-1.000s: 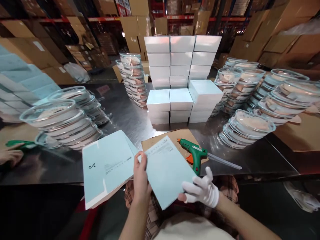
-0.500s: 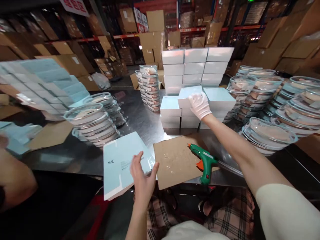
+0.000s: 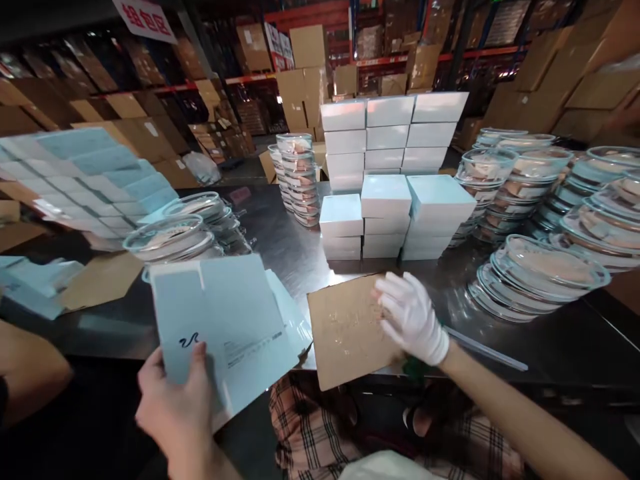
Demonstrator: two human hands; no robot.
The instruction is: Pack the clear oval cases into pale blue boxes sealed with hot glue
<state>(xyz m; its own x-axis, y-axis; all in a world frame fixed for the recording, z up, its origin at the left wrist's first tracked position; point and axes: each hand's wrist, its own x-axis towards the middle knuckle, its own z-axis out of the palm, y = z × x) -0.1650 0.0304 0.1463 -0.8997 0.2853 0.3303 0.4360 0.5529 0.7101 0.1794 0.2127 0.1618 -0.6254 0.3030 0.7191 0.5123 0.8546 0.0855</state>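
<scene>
- my left hand [image 3: 175,407] pinches a flat blue carton [image 3: 220,327] by its lower corner, lifted off the table's [image 3: 280,247] near edge, tilted toward me.
- my gloved right hand [image 3: 413,319] is curled down over the glue gun [image 3: 415,365] at the cardboard's [image 3: 345,327] right edge, near the front edge; i cannot tell if it grips.
- open steel lies between cardboard and boxes [image 3: 390,213] mid-table.
- dish stacks [image 3: 540,273] crowd the right edge, more dishes [image 3: 170,237] the left.

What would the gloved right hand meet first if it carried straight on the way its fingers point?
Probably the brown cardboard sheet: the right hand points left across it, fingertips over its edge, though height is unclear.
</scene>
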